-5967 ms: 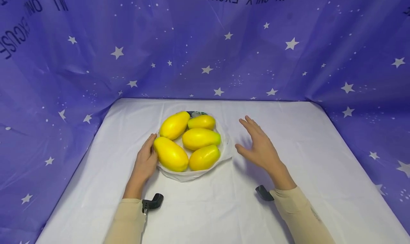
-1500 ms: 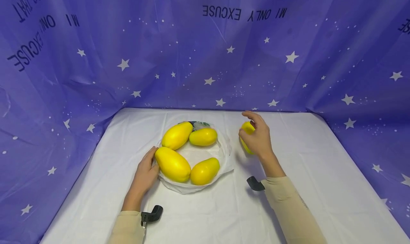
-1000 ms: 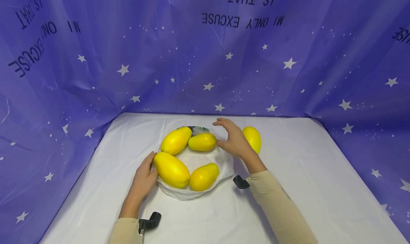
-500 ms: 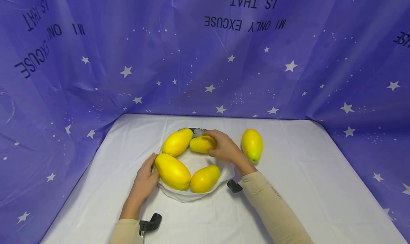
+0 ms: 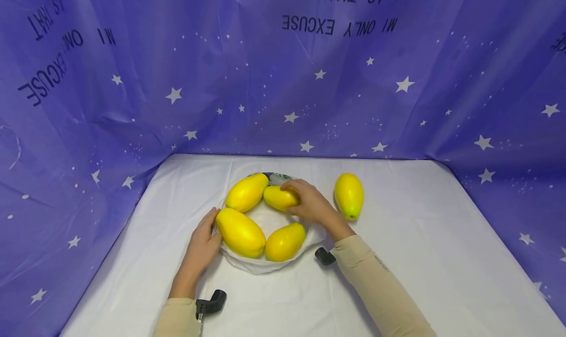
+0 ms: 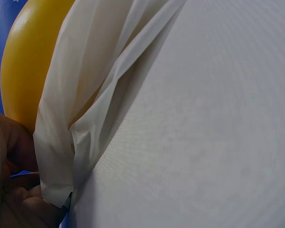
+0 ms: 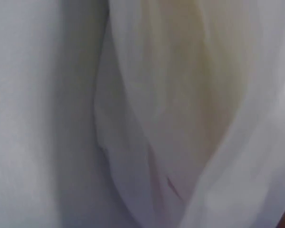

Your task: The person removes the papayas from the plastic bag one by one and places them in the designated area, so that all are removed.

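1. since half a second ago, little has shifted: the right hand (image 5: 309, 207) has stayed on the small mango (image 5: 279, 198) at the far side of the bag, and that mango has been tipped slightly, its left end now raised a touch.
2. nearest the viewer, two beige sleeves are seen, each with a black wrist mount (image 5: 211, 301) beside it on the white tablecloth (image 5: 420, 258).
3. the left hand (image 5: 202, 243) is laid flat at the left rim of the white plastic bag (image 5: 258, 266), fingers nearly straight, their tips touching the bag's edge beside the large front mango (image 5: 240, 232); in the left wrist view the bag's folded edge (image 6: 66, 156) is seen against the fingers (image 6: 19, 204), and whether it is pinched cannot be told.
4. a second front mango (image 5: 285, 241) lies just right of the large one, touching it.
5. further back, the right hand's fingers are curled over the small mango, which is gripped inside the bag.
6. a long mango (image 5: 246, 192) lies left of it, at the bag's back rim.
7. outside the bag, to the right, a lone mango (image 5: 349, 195) rests on the cloth, near the right hand yet apart from it.
8. behind everything, a purple star-printed backdrop (image 5: 283, 81) is hung.
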Demonstrator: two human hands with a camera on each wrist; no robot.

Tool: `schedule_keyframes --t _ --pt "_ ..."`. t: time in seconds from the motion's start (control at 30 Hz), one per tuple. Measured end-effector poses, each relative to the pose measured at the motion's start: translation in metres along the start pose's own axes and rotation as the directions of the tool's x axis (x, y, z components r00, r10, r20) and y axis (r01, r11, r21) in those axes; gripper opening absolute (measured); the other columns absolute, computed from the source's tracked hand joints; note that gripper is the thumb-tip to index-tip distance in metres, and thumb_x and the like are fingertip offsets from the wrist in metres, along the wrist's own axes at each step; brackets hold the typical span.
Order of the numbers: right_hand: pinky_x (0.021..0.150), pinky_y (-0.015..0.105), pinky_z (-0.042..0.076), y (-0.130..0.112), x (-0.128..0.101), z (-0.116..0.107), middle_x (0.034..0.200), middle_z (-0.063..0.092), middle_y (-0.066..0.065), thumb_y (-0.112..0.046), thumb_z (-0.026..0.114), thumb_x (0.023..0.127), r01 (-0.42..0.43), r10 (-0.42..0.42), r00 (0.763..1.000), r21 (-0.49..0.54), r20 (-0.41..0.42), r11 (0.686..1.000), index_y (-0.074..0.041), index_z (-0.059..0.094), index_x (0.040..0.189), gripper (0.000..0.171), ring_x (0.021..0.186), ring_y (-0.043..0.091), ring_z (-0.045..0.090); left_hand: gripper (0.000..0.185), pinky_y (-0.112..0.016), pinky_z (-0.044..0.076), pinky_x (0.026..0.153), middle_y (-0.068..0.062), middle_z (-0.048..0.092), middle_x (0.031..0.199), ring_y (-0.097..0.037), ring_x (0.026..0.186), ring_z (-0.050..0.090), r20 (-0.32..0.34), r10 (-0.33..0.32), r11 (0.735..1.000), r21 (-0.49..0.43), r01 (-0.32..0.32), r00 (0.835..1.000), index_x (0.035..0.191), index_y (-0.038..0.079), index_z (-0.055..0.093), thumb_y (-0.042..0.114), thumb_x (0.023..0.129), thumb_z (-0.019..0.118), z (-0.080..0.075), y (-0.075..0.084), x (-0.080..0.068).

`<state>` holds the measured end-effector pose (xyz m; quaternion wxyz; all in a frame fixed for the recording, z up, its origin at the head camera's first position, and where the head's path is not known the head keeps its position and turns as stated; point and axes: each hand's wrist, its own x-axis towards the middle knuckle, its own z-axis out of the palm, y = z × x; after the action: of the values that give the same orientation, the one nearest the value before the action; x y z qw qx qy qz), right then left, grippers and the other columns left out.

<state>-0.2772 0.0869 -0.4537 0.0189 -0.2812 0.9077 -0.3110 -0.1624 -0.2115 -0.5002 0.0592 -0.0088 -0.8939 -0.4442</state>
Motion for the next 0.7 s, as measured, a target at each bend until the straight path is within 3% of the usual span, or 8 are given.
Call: schedule_keyframes --t 0.43,0.7 --pt "0.102 0.039 0.043 -0.004 -0.001 -0.014 0.124 0.059 -0.004 -0.015 0.081 0.075 0.006 -0.007 0.999 -0.012 -0.053 1.0 -0.023 0.059 0.123 0.053 0.113 0.017 0.054 0.057 -0.053 0.019 0.116 -0.021 0.027 0.155 -0.036 0.144 0.023 -0.007 0.013 1.0 0.013 -0.013 1.0 0.149 -0.003 0.032 0.006 0.095 0.044 -0.002 0.001 0.004" --pt "0.102 0.04 0.043 -0.003 -0.012 -0.026 0.127 0.058 -0.002 -0.018 0.08 0.076 0.033 -0.031 0.994 0.013 -0.106 0.999 -0.02 0.059 0.124 0.053 0.116 0.019 0.053 0.056 -0.052 0.019 0.116 -0.02 0.025 0.157 -0.036 0.144 0.023 0.009 -0.015 1.0 -0.002 0.015 1.0 0.149 -0.003 0.031 0.007 0.095 0.044 0.0 0.002 0.002"
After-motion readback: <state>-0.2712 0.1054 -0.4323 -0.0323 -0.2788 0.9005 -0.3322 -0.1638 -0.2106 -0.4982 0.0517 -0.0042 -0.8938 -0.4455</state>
